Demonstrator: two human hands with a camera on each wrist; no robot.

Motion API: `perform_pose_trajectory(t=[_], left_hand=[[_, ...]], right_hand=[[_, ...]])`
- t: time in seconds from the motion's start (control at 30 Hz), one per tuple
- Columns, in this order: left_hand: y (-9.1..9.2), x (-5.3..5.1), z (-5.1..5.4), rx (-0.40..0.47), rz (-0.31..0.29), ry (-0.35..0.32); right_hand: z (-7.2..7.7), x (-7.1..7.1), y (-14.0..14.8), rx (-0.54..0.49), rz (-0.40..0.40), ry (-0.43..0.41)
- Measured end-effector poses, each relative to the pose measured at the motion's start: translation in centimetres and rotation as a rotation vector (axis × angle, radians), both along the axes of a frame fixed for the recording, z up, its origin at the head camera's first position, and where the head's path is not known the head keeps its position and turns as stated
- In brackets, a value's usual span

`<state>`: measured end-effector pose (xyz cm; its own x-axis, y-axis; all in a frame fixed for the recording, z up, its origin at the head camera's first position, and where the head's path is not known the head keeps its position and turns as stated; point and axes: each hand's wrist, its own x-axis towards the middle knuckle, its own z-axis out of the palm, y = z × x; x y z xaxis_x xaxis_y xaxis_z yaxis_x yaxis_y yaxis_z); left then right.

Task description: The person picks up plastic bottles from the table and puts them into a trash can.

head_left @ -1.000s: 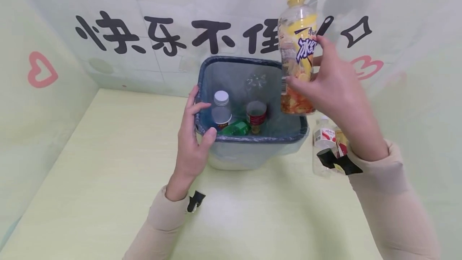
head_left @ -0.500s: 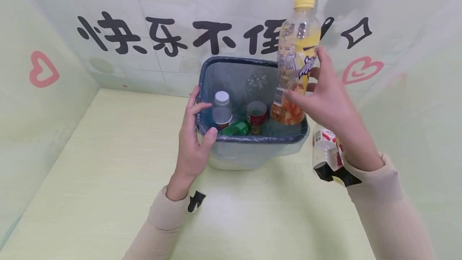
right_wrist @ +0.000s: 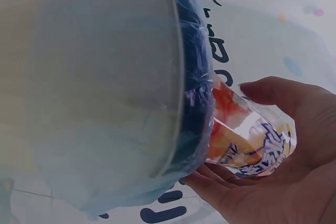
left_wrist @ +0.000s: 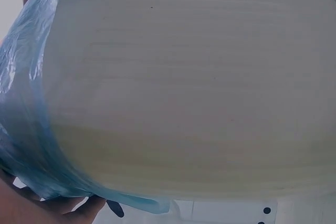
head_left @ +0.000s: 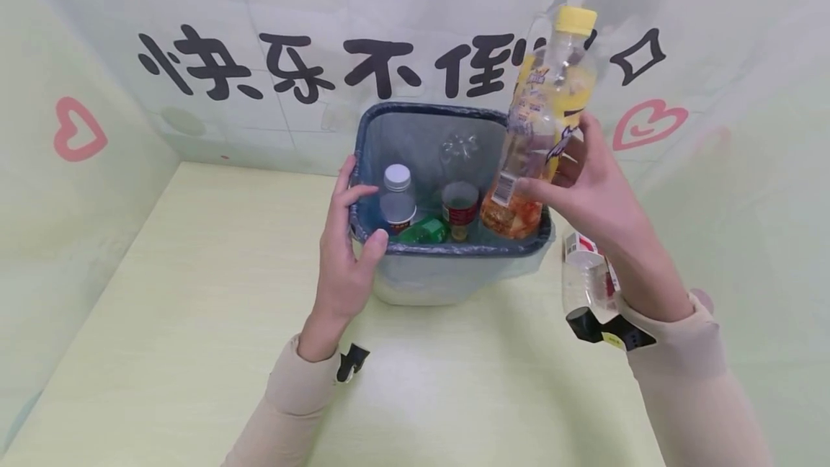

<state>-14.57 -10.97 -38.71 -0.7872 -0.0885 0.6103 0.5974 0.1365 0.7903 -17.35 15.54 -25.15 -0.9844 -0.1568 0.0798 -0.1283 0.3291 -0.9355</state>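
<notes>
My right hand [head_left: 606, 200] holds a clear plastic drink bottle [head_left: 534, 139] with a yellow cap and a yellow-orange label. The bottle leans, cap up and to the right, its base inside the right part of the lined trash bin's rim [head_left: 447, 251]. In the right wrist view, the bottle [right_wrist: 244, 135] sits between thumb and fingers beside the bin [right_wrist: 105, 77]. My left hand [head_left: 344, 265] grips the bin's left rim, thumb at the front corner. In the left wrist view, fingers touch the blue liner [left_wrist: 31, 129]. The bin's lower inside is partly hidden.
Inside the bin are a white-capped clear bottle [head_left: 398, 200], a green bottle [head_left: 424, 230] and a clear container with a red band [head_left: 460, 211]. Another clear bottle [head_left: 580, 279] lies on the pale table [head_left: 421, 395], partly behind my right wrist. A printed sheet [head_left: 292, 121] stands behind.
My right hand has lowered the yellow-capped bottle, and its base has moved left and down into the bin's opening while the cap tilts right. The left hand stays on the rim.
</notes>
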Motion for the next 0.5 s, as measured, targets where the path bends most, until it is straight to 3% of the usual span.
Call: perform_pose_trajectory(t=[0.2,0.33,0.5], left_hand=[[-0.01,0.04,0.04,0.018,-0.016,0.001],[-0.01,0.04,0.04,0.026,-0.025,-0.005],[0.01,0.08,0.08,0.011,-0.020,-0.009]], right_hand=[[-0.36,0.01,0.13,-0.036,-0.016,0.047],[-0.22,0.12,0.16,0.042,-0.050,0.102],[0.10,0.22,0.21,0.172,-0.044,0.244]])
